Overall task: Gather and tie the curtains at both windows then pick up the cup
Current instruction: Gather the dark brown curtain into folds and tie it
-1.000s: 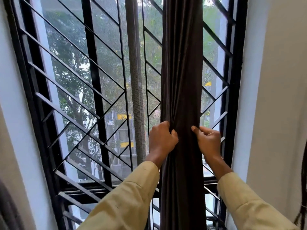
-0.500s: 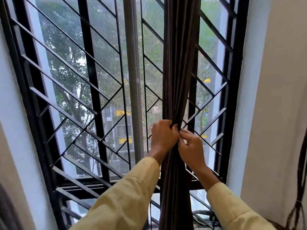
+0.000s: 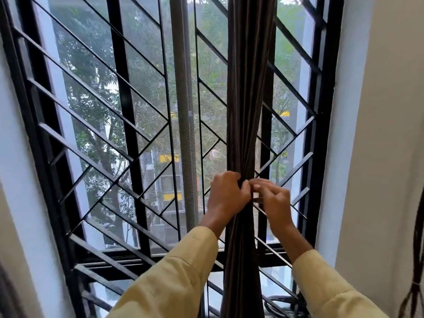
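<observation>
A dark brown curtain [image 3: 246,92] hangs bunched into a narrow column in front of the barred window [image 3: 128,138]. My left hand [image 3: 227,195] is closed around the bunch at mid height, pinching it to a narrow waist. My right hand [image 3: 274,199] sits just right of the bunch, fingers bent and touching the fabric by my left thumb; whether it grips the cloth is unclear. Both arms wear pale yellow sleeves. No cup is in view.
Black diagonal grille bars cover the window, with a grey mesh screen post [image 3: 185,125] left of the curtain. A white wall [image 3: 385,134] rises on the right, with dark cords [image 3: 415,260] hanging at its edge. Cables [image 3: 282,304] lie below the sill.
My two hands have come together from either side of the curtain, squeezing it from a wide band into a tight bunch. The right hand has then slipped slightly to the right of the bunch.
</observation>
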